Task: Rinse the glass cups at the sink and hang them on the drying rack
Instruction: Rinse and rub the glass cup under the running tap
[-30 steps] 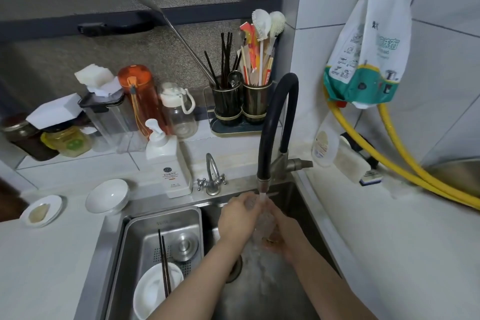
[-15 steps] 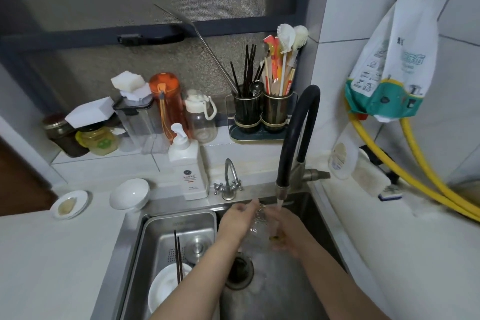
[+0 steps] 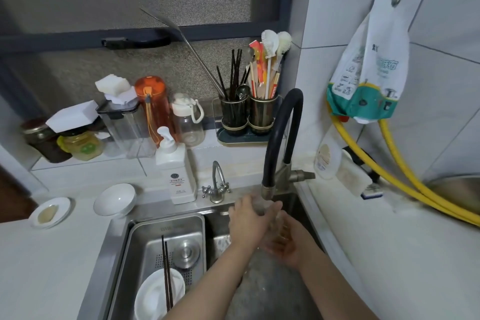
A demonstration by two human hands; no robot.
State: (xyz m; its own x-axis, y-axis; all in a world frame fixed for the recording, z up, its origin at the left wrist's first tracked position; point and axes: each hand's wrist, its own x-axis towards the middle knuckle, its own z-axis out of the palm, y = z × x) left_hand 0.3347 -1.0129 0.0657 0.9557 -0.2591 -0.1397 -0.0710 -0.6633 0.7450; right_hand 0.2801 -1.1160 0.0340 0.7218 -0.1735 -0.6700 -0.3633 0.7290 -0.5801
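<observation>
Both hands are meeting directly under the spout of the black faucet (image 3: 281, 138), over the right basin of the steel sink (image 3: 306, 213). The left hand (image 3: 248, 223) is curling its fingers over the top of a clear glass cup (image 3: 272, 215), gripping it, while the right hand (image 3: 288, 244) is cupping the glass from below with fingers loosely spread. The cup itself is blurring into the water. In the left basin a white bowl (image 3: 155, 296) is lying with dark chopsticks (image 3: 167, 273) across it. A soap dispenser (image 3: 176, 171) is standing on the white counter (image 3: 39, 267) behind the sink.
</observation>
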